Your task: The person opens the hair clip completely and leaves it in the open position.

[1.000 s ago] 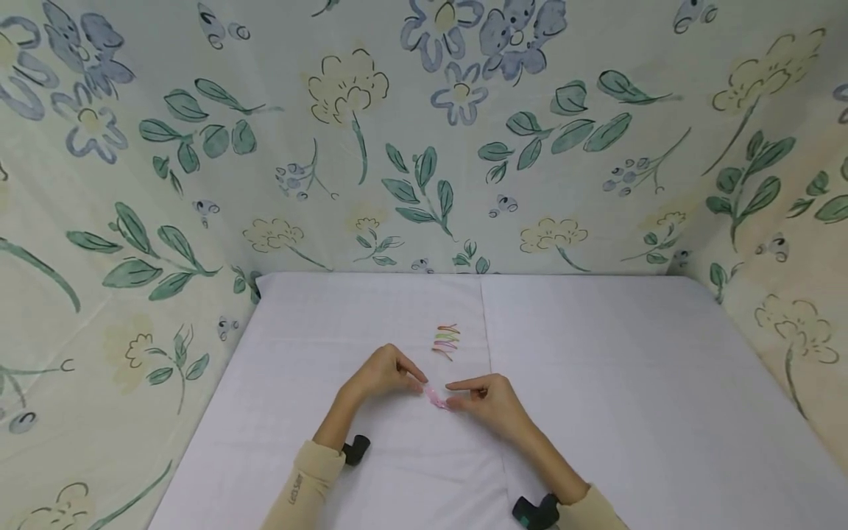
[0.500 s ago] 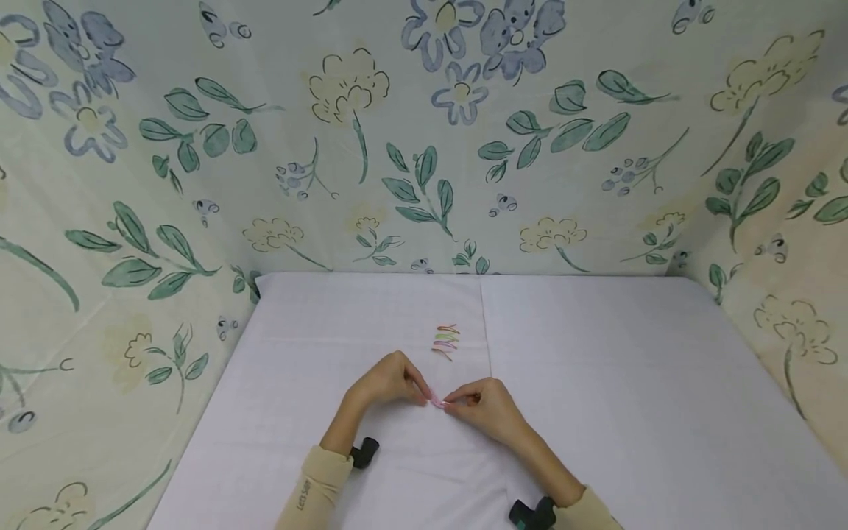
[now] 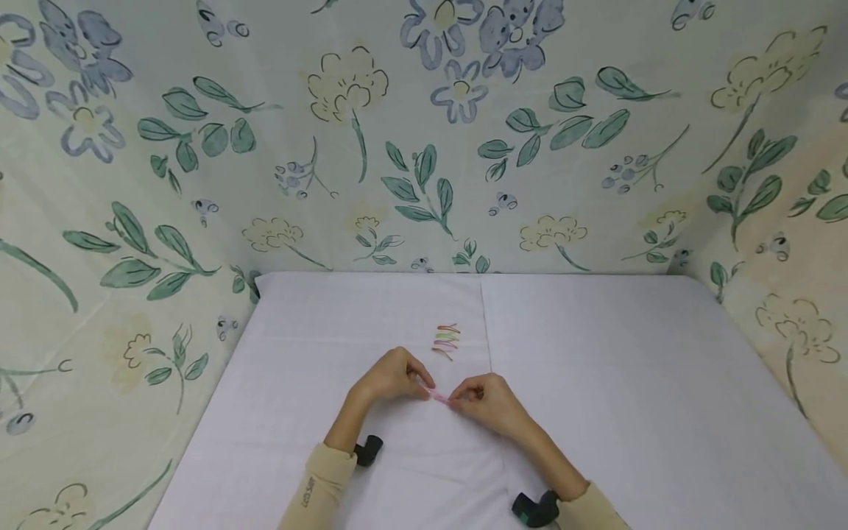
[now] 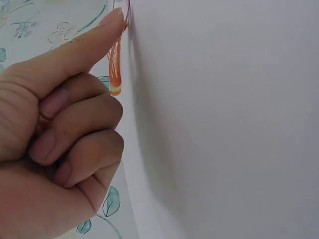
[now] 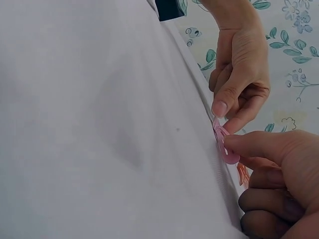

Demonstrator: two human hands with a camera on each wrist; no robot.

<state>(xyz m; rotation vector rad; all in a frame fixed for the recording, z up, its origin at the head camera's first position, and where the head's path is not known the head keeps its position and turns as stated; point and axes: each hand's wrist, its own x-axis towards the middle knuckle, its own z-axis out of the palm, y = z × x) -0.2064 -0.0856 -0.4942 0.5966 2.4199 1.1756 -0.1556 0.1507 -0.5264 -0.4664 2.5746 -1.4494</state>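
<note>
A small pink hair clip spans the gap between the two hands, low over the white cloth. My left hand pinches its left end between thumb and index finger. At the other end, the thumb and index finger of my right hand pinch it. The right wrist view shows the pink clip as a slim loop with a slot, the right thumb lying across it and the left fingertips at its narrow end. The other fingers of the left hand are curled into the palm.
Beyond the hands, several coloured hair clips lie in a short column on the white cloth. A floral curtain encloses the back and sides of the table. Dark wrist cameras hang below both forearms.
The right index finger, raised off the clip a second ago, has come down onto it. My left hand has shifted slightly right. The clip has turned to lie straighter between the hands.
</note>
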